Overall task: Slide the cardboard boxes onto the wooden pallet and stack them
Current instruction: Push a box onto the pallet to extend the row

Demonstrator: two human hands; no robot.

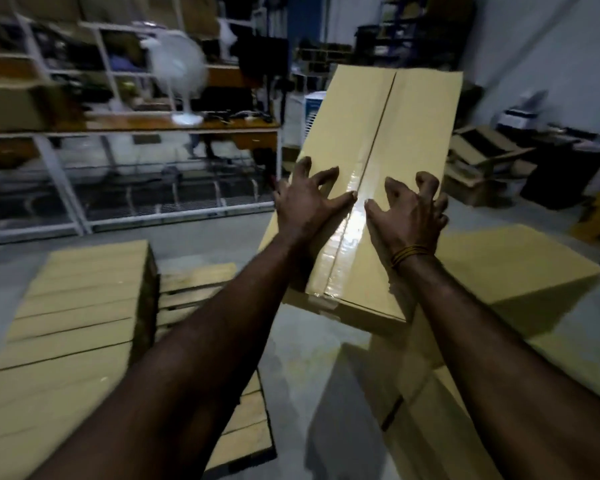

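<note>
Both forearms reach out, left hand [307, 202] and right hand [409, 209] pressing clawed, spread fingers on the taped long box [395, 140] tilted atop another box [510, 268], needing a leftward swing toward the wooden pallet [194, 292], I'd judge.

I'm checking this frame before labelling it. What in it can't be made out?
- Head view: underside and far end of the tilted cardboard box, hidden by its own body.
- Whether the left hand and right hand grip or only press the box: fingers spread, contact unclear.
- Wooden pallet: mostly covered by the box on it and the left arm.
- Shelf contents behind the white fan: motion-blurred and dark.
</note>
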